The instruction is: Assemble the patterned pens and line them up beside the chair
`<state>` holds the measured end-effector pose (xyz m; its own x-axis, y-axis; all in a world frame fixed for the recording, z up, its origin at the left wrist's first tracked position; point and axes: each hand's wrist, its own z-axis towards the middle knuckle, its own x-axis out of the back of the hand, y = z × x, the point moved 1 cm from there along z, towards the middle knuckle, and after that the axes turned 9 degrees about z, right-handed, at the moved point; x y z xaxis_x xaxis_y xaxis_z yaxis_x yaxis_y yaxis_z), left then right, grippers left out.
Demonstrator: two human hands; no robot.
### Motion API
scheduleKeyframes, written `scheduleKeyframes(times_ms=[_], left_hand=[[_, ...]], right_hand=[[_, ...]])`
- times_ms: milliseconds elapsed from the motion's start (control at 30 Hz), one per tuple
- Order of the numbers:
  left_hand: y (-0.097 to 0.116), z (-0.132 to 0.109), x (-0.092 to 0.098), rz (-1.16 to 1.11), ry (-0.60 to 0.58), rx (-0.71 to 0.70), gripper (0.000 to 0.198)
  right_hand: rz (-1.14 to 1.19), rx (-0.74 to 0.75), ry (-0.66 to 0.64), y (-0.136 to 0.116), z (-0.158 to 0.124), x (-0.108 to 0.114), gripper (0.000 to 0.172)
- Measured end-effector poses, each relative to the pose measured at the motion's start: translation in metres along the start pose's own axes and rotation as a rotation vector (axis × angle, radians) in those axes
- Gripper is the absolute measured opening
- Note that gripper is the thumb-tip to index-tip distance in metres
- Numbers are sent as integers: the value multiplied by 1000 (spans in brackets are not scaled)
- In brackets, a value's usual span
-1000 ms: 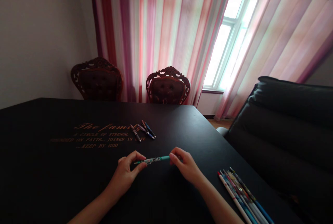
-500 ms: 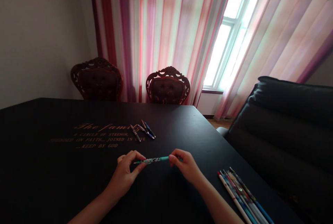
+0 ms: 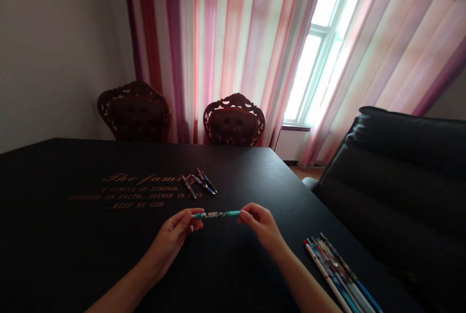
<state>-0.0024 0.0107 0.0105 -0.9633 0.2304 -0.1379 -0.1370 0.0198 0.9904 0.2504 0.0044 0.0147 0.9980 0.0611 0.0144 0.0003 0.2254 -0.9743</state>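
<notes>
Being held nearly level above a black table (image 3: 91, 255), a teal patterned pen (image 3: 218, 214) is being pinched at one end by the thumb and fingers of the left hand (image 3: 175, 232) and at the other by those of the right hand (image 3: 261, 226). On the table, gold lettering (image 3: 138, 189) is being partly covered by a loose cluster of pens (image 3: 189, 187), while a row of pens (image 3: 340, 274) is being borne near the table's right edge. Beyond the table's far edge, two carved chairs (image 3: 235, 124) are being backed by striped curtains (image 3: 240, 26).
</notes>
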Motion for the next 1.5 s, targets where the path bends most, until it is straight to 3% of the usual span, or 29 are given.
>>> scheduleKeyframes(times_ms=[167,367,633,933,1100,1200,1333,1500], left_hand=[[-4,0,4,-243,-95,96,26],[-5,2,5,-293,-133,116,13],[-2,0,4,-477,-98,162,23],[-9,9,11,-428,-17,116,17],[-6,8,6,-324,-62,135,33],[-6,6,4,-181,-66,130,41],[-13,10,5,-42,-63,134,45],[-23,18,5,20,-36,103,45]], right_hand=[[23,-13,-46,-4,-3,-3,25],[-34,3,-55,-6,-3,0,24],[-8,-9,-49,-9,-5,-6,27],[-164,3,-117,-8,-9,-13,19],[-353,64,6,-26,-7,-9,16],[-479,155,173,-55,-10,13,15],[-647,242,456,-82,-45,72,20],[-789,41,864,-57,-137,155,31]])
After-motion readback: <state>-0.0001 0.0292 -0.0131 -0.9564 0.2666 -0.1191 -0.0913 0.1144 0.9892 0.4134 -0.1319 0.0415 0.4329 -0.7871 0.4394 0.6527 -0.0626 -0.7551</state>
